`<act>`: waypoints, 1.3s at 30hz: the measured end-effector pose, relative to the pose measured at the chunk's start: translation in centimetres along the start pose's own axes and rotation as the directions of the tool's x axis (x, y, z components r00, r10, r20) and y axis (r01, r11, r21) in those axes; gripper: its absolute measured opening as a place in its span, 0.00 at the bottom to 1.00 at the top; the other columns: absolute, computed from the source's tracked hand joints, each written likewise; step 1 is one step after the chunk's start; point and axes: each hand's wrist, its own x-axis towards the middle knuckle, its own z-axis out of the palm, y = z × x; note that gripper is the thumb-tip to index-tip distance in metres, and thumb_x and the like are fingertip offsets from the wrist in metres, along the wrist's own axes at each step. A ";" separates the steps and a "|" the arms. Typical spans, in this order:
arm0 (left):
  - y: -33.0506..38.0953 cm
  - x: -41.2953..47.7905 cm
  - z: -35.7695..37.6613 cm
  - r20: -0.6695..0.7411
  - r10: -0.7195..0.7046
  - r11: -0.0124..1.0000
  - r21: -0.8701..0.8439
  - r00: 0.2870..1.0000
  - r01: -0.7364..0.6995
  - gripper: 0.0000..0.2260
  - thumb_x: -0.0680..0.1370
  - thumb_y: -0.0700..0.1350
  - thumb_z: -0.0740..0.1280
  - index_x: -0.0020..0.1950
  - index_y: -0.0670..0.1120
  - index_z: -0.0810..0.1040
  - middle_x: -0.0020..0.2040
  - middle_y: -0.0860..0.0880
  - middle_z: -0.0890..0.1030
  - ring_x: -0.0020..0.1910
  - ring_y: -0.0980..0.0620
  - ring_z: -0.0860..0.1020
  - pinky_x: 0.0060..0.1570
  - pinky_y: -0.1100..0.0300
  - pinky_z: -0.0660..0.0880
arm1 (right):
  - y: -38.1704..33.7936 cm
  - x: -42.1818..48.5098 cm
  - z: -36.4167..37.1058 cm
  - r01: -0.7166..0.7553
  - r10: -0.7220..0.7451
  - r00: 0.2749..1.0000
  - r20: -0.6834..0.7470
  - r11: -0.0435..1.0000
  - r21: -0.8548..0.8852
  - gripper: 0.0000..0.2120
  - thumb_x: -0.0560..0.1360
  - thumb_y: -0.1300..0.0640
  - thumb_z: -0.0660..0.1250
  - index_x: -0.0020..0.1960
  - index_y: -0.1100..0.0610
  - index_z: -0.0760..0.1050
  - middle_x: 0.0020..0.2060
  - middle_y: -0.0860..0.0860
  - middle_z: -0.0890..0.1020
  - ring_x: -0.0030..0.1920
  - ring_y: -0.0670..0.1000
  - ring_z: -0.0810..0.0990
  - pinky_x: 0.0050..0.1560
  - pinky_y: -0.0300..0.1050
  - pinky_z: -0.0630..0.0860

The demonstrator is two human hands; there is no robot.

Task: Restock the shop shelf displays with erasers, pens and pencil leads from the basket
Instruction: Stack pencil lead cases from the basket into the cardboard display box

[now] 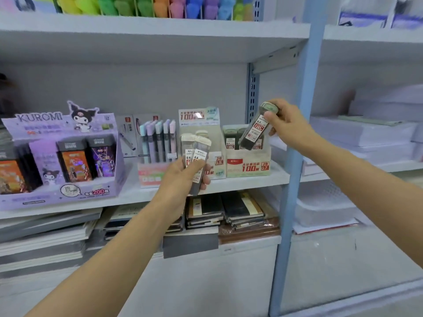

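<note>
left hand [180, 177] grips cluster of 0.5 lead cases [198, 150], upright, before 0.5 display box [198, 118] | right hand [286, 124] pinches one 0.7 lead case [254, 131], tilted, over 0.7 display box [248, 166] on shelf [242, 182]

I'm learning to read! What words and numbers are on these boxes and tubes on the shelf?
"KUROMI", "2B" and "200": purple display box.
"100" and "2B 0.5": middle display box.
"100" and "2B 0.7": right display box.
"0.7": lead tube in the right hand.
"0.5": lead tubes in the left hand.
Chinese print and small labels: too blurred to read.
</note>
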 end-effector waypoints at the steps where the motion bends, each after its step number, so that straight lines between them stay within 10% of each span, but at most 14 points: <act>1: 0.0 0.3 0.1 0.005 0.005 1.000 0.018 1.000 -0.006 0.05 0.80 0.45 0.66 0.53 0.45 0.79 0.41 0.47 0.85 0.34 0.53 0.80 0.36 0.58 0.77 | 0.2 0.4 0.2 0.008 -0.008 1.000 -0.006 1.000 -0.016 0.10 0.82 0.63 0.58 0.61 0.60 0.71 0.52 0.60 0.79 0.46 0.51 0.79 0.39 0.38 0.78; 6: 0.0 1.5 0.2 0.041 0.037 0.999 -0.004 0.999 -0.037 0.05 0.81 0.44 0.64 0.54 0.44 0.78 0.41 0.47 0.84 0.36 0.51 0.80 0.40 0.56 0.78 | 1.1 1.7 2.3 0.028 -0.026 0.998 0.052 0.999 -0.034 0.11 0.81 0.60 0.59 0.63 0.57 0.71 0.54 0.56 0.79 0.54 0.54 0.79 0.49 0.48 0.80; 15: 0.2 2.3 -0.2 0.126 0.061 0.998 -0.032 0.990 -0.058 0.06 0.81 0.42 0.64 0.56 0.43 0.77 0.43 0.46 0.83 0.35 0.51 0.78 0.41 0.56 0.77 | 2.6 2.6 5.1 0.098 -0.003 0.948 0.318 0.954 -0.284 0.07 0.80 0.56 0.62 0.58 0.51 0.72 0.48 0.48 0.79 0.49 0.47 0.79 0.43 0.35 0.72; 22: -0.2 2.4 -0.7 0.151 0.051 0.999 -0.016 0.987 -0.049 0.07 0.80 0.42 0.65 0.58 0.45 0.77 0.43 0.48 0.84 0.35 0.53 0.80 0.39 0.58 0.79 | 2.5 2.3 6.0 0.076 -0.025 0.986 0.163 0.946 -0.315 0.12 0.76 0.58 0.69 0.58 0.52 0.74 0.53 0.47 0.75 0.52 0.47 0.77 0.50 0.35 0.74; 27: -0.2 2.0 -0.7 0.173 0.054 0.999 -0.005 0.984 -0.054 0.06 0.80 0.43 0.65 0.56 0.46 0.77 0.42 0.49 0.84 0.34 0.54 0.80 0.36 0.62 0.78 | -1.2 0.1 5.8 0.175 -0.175 0.985 0.009 0.984 0.029 0.11 0.78 0.58 0.66 0.60 0.54 0.75 0.50 0.48 0.78 0.42 0.42 0.78 0.41 0.34 0.76; 31: -0.2 1.4 -0.3 0.221 0.064 0.997 0.025 0.973 -0.071 0.05 0.80 0.43 0.65 0.56 0.47 0.77 0.41 0.49 0.84 0.34 0.54 0.80 0.36 0.62 0.78 | -3.0 -2.5 7.2 -0.042 -0.003 0.971 0.240 0.983 0.179 0.15 0.75 0.54 0.69 0.60 0.53 0.73 0.46 0.49 0.80 0.35 0.44 0.79 0.32 0.33 0.75; 39: 0.1 -0.6 -0.9 0.347 -0.032 0.987 0.159 0.937 -0.025 0.04 0.80 0.41 0.65 0.54 0.44 0.76 0.37 0.49 0.82 0.32 0.55 0.78 0.32 0.65 0.74 | -3.2 -4.1 7.6 -0.024 -0.056 0.962 0.268 0.958 0.287 0.13 0.73 0.62 0.72 0.56 0.62 0.76 0.52 0.57 0.80 0.51 0.54 0.79 0.51 0.50 0.81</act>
